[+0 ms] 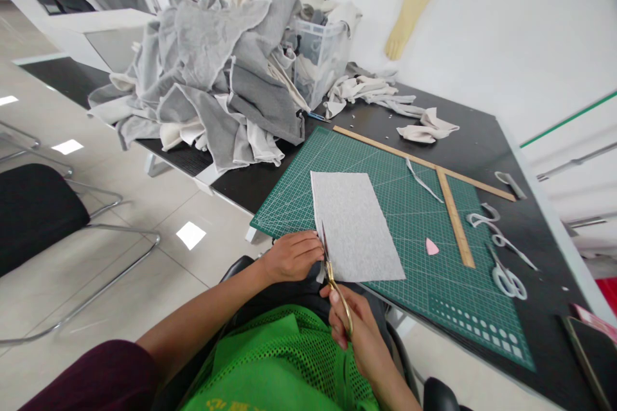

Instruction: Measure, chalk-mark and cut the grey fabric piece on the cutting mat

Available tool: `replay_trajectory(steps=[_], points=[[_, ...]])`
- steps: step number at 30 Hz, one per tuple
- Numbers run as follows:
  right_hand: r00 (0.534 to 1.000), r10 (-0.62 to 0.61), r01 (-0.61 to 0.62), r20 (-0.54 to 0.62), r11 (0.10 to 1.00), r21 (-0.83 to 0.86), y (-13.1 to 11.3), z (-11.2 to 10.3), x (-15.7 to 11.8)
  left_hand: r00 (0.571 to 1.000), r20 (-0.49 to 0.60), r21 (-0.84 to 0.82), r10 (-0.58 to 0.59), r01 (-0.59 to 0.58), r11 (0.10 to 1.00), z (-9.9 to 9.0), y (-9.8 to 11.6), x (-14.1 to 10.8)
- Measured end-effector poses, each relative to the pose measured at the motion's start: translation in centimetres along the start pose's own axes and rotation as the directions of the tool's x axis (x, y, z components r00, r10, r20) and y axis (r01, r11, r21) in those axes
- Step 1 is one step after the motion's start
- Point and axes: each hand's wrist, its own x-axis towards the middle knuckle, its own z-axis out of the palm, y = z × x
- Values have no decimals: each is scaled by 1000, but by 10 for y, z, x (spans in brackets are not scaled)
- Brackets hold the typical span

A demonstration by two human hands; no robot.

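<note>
A light grey piece of cloth [359, 228] lies flat on the green cutting mat [299, 186], its near left corner at the mat's front edge. My right hand [349, 318] is wrapped round the gold handles of a pair of scissors [330, 271]. The blades point away from me along the cloth's left edge. Beside them, my left hand [295, 257] is closed on that edge of the cloth, with a narrow strip hanging just under the fingers.
Grey fabric is piled [207, 58] at the back left, by a clear bin [321, 58]. On the mat are a wooden T-shaped ruler [450, 205], a pink chalk piece [432, 246] and a thin strip [423, 181]. White-handled scissors [508, 281] and a phone [590, 356] lie right.
</note>
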Motion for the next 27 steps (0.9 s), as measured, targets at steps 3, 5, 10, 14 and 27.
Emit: replay_trajectory(steps=[3, 5, 10, 14, 27], points=[[999, -23, 23, 27, 1000, 0, -2, 3, 5, 1000, -7, -11, -8, 8, 1000, 0, 0, 0], [999, -29, 28, 20, 1000, 10, -2, 5, 8, 1000, -2, -39, -19, 19, 999, -1, 1, 0], [1000, -4, 6, -23, 998, 70, 1, 6, 8, 982, -60, -78, -179, 174, 982, -6, 0, 4], [999, 24, -18, -38, 991, 133, 3, 6, 6, 926, 0, 1, -378, 378, 926, -7, -3, 8], [999, -1, -7, 36, 975, 223, -6, 3, 5, 852, 323, 61, -412, 416, 907, -15, -13, 25]])
